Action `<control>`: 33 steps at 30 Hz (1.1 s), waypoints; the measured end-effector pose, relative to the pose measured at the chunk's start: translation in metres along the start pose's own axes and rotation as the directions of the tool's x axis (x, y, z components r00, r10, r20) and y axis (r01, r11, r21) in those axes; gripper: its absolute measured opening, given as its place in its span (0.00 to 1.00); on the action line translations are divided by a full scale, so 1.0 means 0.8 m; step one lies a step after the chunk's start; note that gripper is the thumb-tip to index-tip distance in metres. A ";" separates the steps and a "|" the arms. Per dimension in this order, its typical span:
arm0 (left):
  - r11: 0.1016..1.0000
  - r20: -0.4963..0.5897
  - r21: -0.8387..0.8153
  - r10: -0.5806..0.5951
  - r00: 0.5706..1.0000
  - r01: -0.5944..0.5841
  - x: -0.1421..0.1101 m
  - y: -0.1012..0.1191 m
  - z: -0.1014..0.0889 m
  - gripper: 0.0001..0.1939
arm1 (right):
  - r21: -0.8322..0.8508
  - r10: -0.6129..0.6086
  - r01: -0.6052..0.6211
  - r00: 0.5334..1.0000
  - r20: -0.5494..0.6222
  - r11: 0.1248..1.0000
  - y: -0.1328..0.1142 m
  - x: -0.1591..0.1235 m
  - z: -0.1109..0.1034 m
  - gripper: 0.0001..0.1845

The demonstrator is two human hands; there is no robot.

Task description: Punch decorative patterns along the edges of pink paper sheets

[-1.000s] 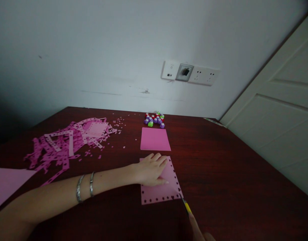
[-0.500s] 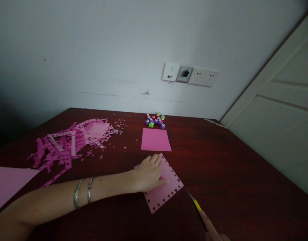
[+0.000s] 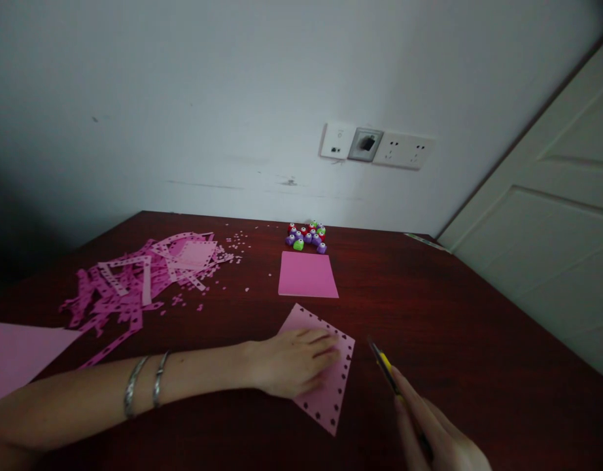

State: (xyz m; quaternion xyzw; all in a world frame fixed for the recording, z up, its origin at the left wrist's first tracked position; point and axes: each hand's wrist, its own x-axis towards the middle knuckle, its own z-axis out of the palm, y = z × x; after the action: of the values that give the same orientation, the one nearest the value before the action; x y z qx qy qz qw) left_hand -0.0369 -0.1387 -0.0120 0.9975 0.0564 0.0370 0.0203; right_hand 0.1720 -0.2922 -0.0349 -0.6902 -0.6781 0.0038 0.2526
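Note:
My left hand [image 3: 299, 363] lies flat on a tilted pink paper sheet [image 3: 326, 399], its fingers spread and slightly blurred. Small dark punched shapes, some like flowers, run along the sheet's visible edges. Part of the sheet is hidden under the hand. My right hand [image 3: 433, 425] is closed around a yellow and black utility knife [image 3: 386, 367]. The knife's tip points away from me, just right of the sheet and apart from it. Beyond the sheet rests a plain pink paper square [image 3: 308, 275].
Pink paper strips and cut scraps [image 3: 135, 281] are heaped at the left, with tiny punched bits around them. A larger pink sheet [image 3: 21, 353] lies at the left edge. Small coloured punches [image 3: 306, 237] stand in a cluster near the wall sockets [image 3: 402, 150].
The punched sheet has turned clockwise, and my left hand has gone from bent fingers to spread ones on it. My right hand has come further into view, bringing the utility knife forward.

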 end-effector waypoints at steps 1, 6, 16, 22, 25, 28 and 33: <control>0.999 -0.004 -0.003 -0.047 0.999 0.047 -0.001 0.000 0.006 0.23 | 0.014 0.003 -0.003 1.000 0.018 1.000 -0.001 0.004 0.003 0.21; 0.967 -0.057 0.006 -0.255 0.965 0.256 -0.001 0.010 0.028 0.24 | 0.051 0.006 -0.009 0.998 0.062 0.999 -0.011 0.023 0.022 0.22; 0.941 -0.090 0.002 -0.336 0.938 0.337 0.001 0.015 0.044 0.29 | 0.089 0.009 -0.019 0.993 0.118 0.996 -0.029 0.047 0.047 0.25; 0.939 -0.072 -0.059 -0.342 0.937 0.338 0.001 0.018 0.043 0.30 | 0.115 0.036 -0.055 0.987 0.158 0.992 -0.028 0.044 0.053 0.25; 0.903 -0.079 -0.212 -0.396 0.915 0.373 0.005 0.013 0.029 0.29 | 0.164 0.037 -0.060 0.989 0.143 0.985 -0.032 0.050 0.046 0.24; 0.770 -0.152 -0.555 -0.465 0.872 0.314 0.012 -0.006 0.006 0.25 | 0.292 0.005 -0.035 0.995 0.101 0.956 -0.043 0.066 0.026 0.22; 0.180 -0.114 -0.984 -0.625 0.773 0.000 0.031 -0.037 -0.029 0.18 | 0.579 0.047 -0.108 0.992 0.120 0.808 -0.063 0.104 0.001 0.19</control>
State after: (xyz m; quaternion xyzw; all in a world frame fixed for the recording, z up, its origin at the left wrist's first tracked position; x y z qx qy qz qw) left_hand -0.0175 -0.1053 0.0117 0.6872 0.2390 0.3148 0.6095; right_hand 0.1311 -0.2166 0.0106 -0.6052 -0.6272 0.2565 0.4179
